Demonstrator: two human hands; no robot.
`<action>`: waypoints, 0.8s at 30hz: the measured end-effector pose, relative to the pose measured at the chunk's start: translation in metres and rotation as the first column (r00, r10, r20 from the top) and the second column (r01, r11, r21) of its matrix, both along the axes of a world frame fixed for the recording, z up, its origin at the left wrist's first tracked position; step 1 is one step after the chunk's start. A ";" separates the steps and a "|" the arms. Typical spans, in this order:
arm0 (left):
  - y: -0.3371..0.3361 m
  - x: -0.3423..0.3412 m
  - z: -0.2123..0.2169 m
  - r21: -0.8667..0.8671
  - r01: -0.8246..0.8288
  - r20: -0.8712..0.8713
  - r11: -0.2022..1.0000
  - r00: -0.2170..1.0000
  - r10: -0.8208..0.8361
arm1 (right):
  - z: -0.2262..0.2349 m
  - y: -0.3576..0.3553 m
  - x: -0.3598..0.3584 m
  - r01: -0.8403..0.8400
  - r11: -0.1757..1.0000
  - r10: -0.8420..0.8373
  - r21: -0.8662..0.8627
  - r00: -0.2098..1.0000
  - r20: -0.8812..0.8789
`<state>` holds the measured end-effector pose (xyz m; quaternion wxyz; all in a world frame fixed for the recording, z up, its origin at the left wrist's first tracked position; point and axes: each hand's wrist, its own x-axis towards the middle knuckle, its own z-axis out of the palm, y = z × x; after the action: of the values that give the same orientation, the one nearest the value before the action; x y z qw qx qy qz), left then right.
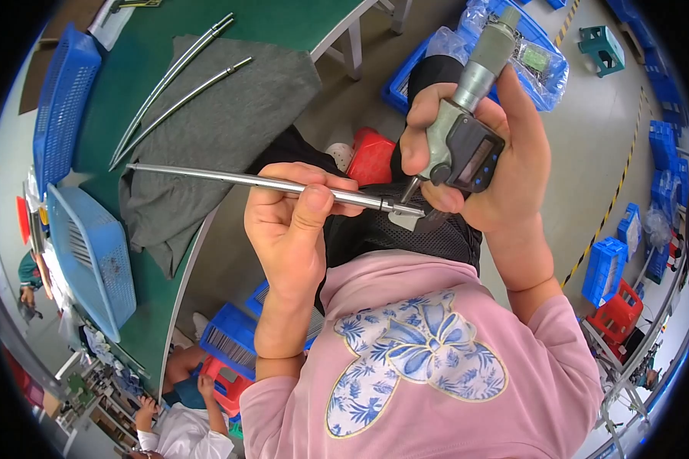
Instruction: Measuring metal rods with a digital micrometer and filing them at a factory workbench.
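Observation:
My left hand (287,229) pinches a slim, shiny metal rod (207,176) near its thicker end, fingers closed round it. The rod's thin end reaches out to the left over a grey cloth (245,99). In my right hand (517,172) is a digital micrometer (455,141) with a green-grey frame, a dark display housing and a thimble pointing up and away. Its narrow spindle (410,190) meets the rod's right end, above the small pale anvil part of the frame. Whether the jaws touch the rod on both sides, I cannot tell.
Several similar rods (177,73) lie on the cloth on a green table (283,23). Blue baskets (99,260) stand along the left. A blue crate (406,80) with plastic bags sits beyond my right hand. Red stool (371,157) ahead; another person (187,428) sits lower left.

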<state>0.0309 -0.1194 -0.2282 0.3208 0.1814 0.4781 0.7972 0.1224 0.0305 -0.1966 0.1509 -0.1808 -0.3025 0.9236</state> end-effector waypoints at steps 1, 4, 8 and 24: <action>-0.001 0.001 0.001 -0.002 -0.001 -0.001 1.000 1.000 0.001 | 0.000 -0.001 -0.001 -0.001 1.000 0.001 -0.002 1.000 -0.001; -0.003 0.001 0.002 -0.009 0.020 0.021 1.000 1.000 -0.020 | 0.001 -0.002 -0.003 -0.018 1.000 0.016 -0.024 0.999 -0.050; -0.005 0.000 0.005 -0.046 0.038 0.021 0.998 0.999 -0.037 | 0.000 0.000 -0.004 -0.064 0.996 0.063 -0.056 0.998 -0.012; -0.004 -0.002 0.010 -0.109 0.068 0.031 0.992 0.997 -0.065 | 0.000 -0.001 -0.006 -0.093 0.988 0.093 -0.121 0.996 -0.007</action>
<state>0.0293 -0.1234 -0.2184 0.3633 0.1681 0.5106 0.7610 0.1163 0.0297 -0.1966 0.0967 -0.1749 -0.2538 0.9464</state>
